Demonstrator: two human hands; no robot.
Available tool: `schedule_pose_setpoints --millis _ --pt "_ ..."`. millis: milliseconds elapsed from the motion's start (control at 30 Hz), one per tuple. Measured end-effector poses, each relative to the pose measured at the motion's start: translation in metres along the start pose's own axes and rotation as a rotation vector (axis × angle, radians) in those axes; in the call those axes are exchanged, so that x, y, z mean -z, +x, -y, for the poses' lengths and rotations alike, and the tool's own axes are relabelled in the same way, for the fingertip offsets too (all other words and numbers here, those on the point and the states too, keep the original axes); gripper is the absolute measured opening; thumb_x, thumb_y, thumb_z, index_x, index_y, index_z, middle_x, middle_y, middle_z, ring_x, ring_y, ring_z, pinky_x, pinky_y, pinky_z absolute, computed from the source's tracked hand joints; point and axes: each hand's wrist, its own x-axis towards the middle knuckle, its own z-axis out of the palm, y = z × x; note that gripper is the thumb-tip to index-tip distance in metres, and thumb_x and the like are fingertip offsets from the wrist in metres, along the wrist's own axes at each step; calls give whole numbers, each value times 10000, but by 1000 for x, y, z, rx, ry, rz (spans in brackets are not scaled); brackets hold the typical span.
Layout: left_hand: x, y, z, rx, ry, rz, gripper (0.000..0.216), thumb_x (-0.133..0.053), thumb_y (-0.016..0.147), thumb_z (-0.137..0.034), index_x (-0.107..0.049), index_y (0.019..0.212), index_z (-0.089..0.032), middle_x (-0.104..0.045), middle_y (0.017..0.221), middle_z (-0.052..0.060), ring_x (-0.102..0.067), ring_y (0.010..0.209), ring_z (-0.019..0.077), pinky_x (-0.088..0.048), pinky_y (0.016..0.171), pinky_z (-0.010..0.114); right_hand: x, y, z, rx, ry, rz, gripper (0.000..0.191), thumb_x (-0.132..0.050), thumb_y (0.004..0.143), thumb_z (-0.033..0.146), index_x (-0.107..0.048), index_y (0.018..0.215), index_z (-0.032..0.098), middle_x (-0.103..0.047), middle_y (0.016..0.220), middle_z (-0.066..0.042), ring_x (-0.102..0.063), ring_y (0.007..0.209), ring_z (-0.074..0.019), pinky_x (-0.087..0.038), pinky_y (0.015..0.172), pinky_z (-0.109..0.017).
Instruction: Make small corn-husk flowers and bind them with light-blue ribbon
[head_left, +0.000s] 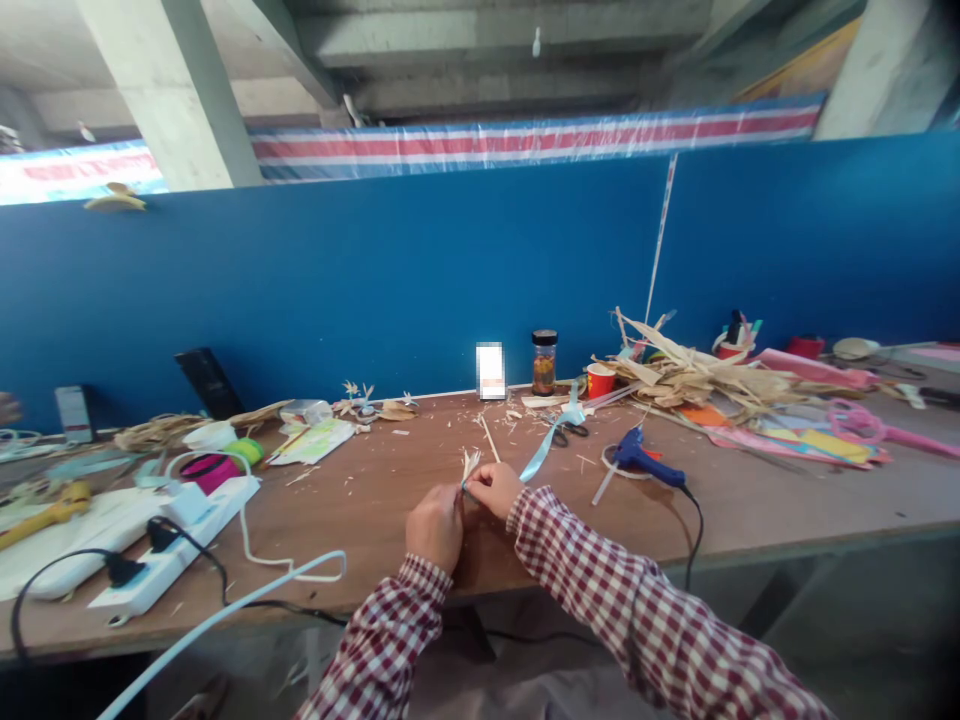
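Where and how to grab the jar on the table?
Probably by the body of the jar, just below the black lid, from the near side: it stands upright and roughly cylindrical, with the blue wall behind. The red cup sits apart to its right, leaving finger room.

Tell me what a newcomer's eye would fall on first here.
Probably the broad blue panel behind the table. Then the left hand and right hand, in checked sleeves, meeting at a small pale tuft near the table's front. On the right, an untidy heap of dry strips stands out, with a blue glue gun in front.
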Motion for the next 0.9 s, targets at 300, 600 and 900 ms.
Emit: schedule_pose_setpoints --millis 300,600,900 --pt "0 -6 -11 -82 395 195 321 -370 824 -130 -515 1110 -133 -594 888 98 -573 790 194 -418 618 260 -4 -1 -7 -67 -12 -36 208 -540 714 271 -670 693 111 -632 603 -40 -533 550 -108 -401 512 -195" --pt "8 -3 -2 -155 340 161 320 -285 871 -229 -547 1054 -206 -553 883 59 -545 697 141 -390 584 226 2 3 -9 -45 13 3 185 -547 712 270 -645 667 120 -602 559 -13 -518 538 -103 -387 501 -191" --pt "10 -5 -6 -147 283 142 273 -380 802 -164 -584 983 -172 -566 879 75 -529 826 183 -420 675 261 2 1 -7 -30 49 19 311 -569 708 402 -628 611 112 -609 568 -25 -513 541 -108 -391 512 -207"
